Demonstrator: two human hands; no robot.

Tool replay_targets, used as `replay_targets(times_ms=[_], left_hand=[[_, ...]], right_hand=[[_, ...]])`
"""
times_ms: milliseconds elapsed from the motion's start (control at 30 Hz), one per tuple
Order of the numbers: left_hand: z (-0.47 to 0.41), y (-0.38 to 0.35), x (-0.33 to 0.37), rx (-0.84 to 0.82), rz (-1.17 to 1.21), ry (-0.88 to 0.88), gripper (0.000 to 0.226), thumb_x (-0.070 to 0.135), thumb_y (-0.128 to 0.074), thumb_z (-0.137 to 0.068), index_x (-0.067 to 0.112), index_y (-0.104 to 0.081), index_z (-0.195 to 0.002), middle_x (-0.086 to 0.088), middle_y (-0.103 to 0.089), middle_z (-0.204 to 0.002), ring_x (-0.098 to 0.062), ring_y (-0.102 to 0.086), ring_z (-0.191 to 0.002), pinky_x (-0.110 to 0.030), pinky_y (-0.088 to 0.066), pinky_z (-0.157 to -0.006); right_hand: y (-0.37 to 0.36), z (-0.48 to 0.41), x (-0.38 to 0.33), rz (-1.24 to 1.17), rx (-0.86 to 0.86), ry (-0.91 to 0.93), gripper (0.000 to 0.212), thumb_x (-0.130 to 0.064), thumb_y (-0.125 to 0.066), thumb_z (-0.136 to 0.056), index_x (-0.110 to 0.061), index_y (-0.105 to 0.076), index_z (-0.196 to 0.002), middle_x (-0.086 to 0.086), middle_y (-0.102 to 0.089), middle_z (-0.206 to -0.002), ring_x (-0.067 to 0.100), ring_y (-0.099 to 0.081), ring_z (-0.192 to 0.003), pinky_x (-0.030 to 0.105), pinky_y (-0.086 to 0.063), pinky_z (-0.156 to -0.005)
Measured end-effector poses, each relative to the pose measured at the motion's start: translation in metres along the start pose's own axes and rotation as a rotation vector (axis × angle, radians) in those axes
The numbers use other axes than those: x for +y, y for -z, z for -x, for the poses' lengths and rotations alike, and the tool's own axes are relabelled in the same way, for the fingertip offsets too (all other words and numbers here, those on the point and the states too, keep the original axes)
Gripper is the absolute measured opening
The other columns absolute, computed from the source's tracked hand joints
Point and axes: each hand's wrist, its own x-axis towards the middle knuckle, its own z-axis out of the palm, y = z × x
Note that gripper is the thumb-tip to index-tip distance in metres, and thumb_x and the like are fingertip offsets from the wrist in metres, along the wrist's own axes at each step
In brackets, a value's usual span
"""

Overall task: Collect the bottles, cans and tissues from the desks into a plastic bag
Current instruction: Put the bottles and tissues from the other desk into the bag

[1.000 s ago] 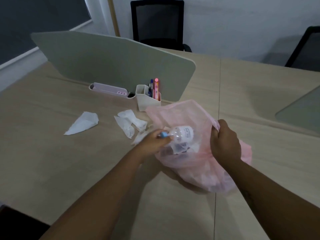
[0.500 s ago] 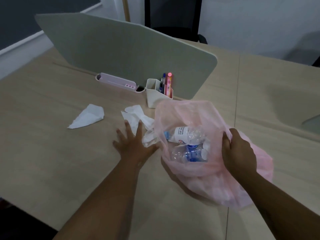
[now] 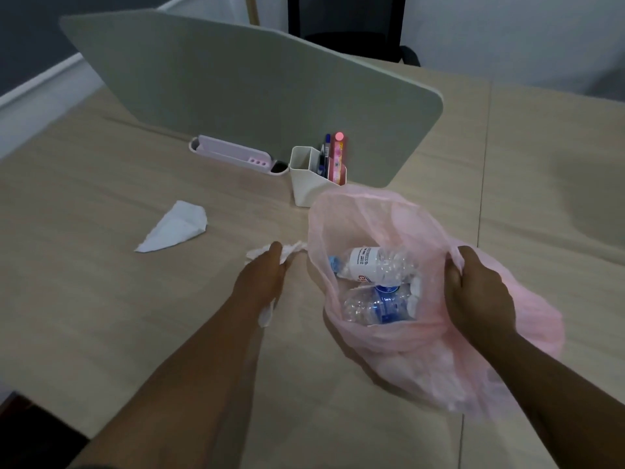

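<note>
Since the earlier frame, the left hand has closed its spread fingers over the crumpled tissues just left of the bag; white tissue now shows above the fingertips and below the palm, so its grip is shut on them, resting on the desk. Both plastic bottles stay inside the bag.

At centre right of the frame the pink plastic bag lies on the desk with its mouth open toward the camera. The right hand pinches the right edge of the bag's rim, fingers curled tight around the film, holding the mouth open. Inside, a clear bottle with a white label lies across the upper part of the opening, blue cap pointing left; a second clear bottle with a blue label lies just below it, touching it.

A flat folded tissue lies alone at left of centre, well apart from the left hand. Above the bag, a white pen holder with pens stands against a grey desk divider, beside a pale lilac tray.
</note>
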Motion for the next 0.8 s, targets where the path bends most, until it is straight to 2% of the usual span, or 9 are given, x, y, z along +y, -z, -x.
replay_targets(times_ms=[100,267,367,433,500,567,633,733,800], left_hand=[[0.009,0.033,0.019,0.041,0.154,-0.004,0.035,0.041,-0.040,-0.101,0.012,-0.044,-0.119,-0.022,-0.066,-0.112,-0.037,-0.063,-0.099,-0.040,-0.047,-0.077],[0.027,0.053,0.095,-0.001,0.381,-0.223,0.035,0.036,-0.046,-0.101,0.013,-0.043,-0.128,-0.011,-0.065,-0.112,-0.027,-0.062,-0.097,-0.033,-0.044,-0.075],[0.033,0.046,0.143,-0.260,0.476,-0.217,0.058,0.053,-0.060,-0.089,0.021,-0.039,-0.133,-0.005,-0.058,-0.123,-0.022,-0.058,-0.108,-0.036,-0.047,-0.089],[0.037,0.043,0.160,-0.463,0.490,-0.191,0.074,0.063,-0.065,-0.080,0.030,-0.039,-0.141,0.005,-0.050,-0.133,-0.012,-0.050,-0.118,-0.033,-0.044,-0.099],[0.037,0.045,0.164,-0.504,0.611,-0.173,0.065,0.057,-0.065,-0.084,0.030,-0.047,-0.140,0.007,-0.053,-0.131,-0.008,-0.051,-0.115,-0.024,-0.046,-0.089],[0.033,0.052,0.156,-0.362,0.785,-0.149,0.043,0.048,-0.062,-0.090,0.024,-0.061,-0.126,0.004,-0.065,-0.111,-0.012,-0.059,-0.098,-0.021,-0.047,-0.075],[0.025,0.059,0.136,-0.137,0.841,-0.102,0.045,0.056,-0.055,-0.086,0.018,-0.068,-0.106,0.002,-0.068,-0.092,-0.014,-0.060,-0.079,-0.025,-0.046,-0.069],[0.015,0.065,0.091,0.138,0.724,-0.001,0.046,0.055,-0.053,-0.082,0.010,-0.063,-0.082,-0.003,-0.064,-0.076,-0.023,-0.056,-0.068,-0.033,-0.047,-0.067],[0.006,0.064,0.052,0.265,0.513,0.088,0.033,0.043,-0.056,-0.089,0.011,-0.059,-0.082,-0.003,-0.062,-0.079,-0.024,-0.056,-0.075,-0.033,-0.044,-0.068]], right_hand=[[-0.003,0.002,-0.006,-0.023,0.002,0.000,0.033,-0.039,-0.030,-0.097,-0.016,-0.049,-0.110,0.015,-0.064,-0.085,0.038,-0.059,-0.074,0.044,-0.051,-0.069],[0.007,0.006,-0.013,-0.144,0.050,-0.052,0.021,-0.032,-0.034,-0.098,-0.015,-0.046,-0.097,0.011,-0.060,-0.081,0.037,-0.057,-0.074,0.045,-0.050,-0.071],[0.020,0.009,-0.012,-0.199,0.119,-0.041,0.023,-0.033,-0.033,-0.097,-0.015,-0.046,-0.093,0.010,-0.059,-0.078,0.037,-0.056,-0.071,0.046,-0.050,-0.068],[0.027,0.010,-0.010,-0.201,0.146,-0.027,0.026,-0.035,-0.031,-0.095,-0.016,-0.047,-0.093,0.010,-0.059,-0.077,0.036,-0.057,-0.070,0.048,-0.052,-0.067],[0.031,0.011,-0.009,-0.211,0.148,-0.026,0.024,-0.032,-0.032,-0.097,-0.015,-0.048,-0.095,0.009,-0.060,-0.078,0.033,-0.058,-0.069,0.048,-0.053,-0.068],[0.029,0.015,-0.009,-0.217,0.137,-0.032,0.021,-0.030,-0.034,-0.097,-0.015,-0.048,-0.095,0.008,-0.059,-0.078,0.033,-0.057,-0.070,0.047,-0.052,-0.067],[0.024,0.019,-0.009,-0.199,0.105,-0.035,0.020,-0.031,-0.034,-0.098,-0.016,-0.046,-0.097,0.007,-0.058,-0.079,0.034,-0.057,-0.071,0.042,-0.049,-0.067],[0.012,0.022,-0.014,-0.177,0.053,-0.022,0.021,-0.031,-0.034,-0.099,-0.017,-0.048,-0.106,0.005,-0.060,-0.083,0.032,-0.057,-0.073,0.037,-0.045,-0.067],[0.003,0.021,-0.020,-0.165,0.048,0.024,0.022,-0.031,-0.035,-0.100,-0.019,-0.048,-0.113,0.004,-0.062,-0.087,0.030,-0.059,-0.075,0.037,-0.046,-0.069]])
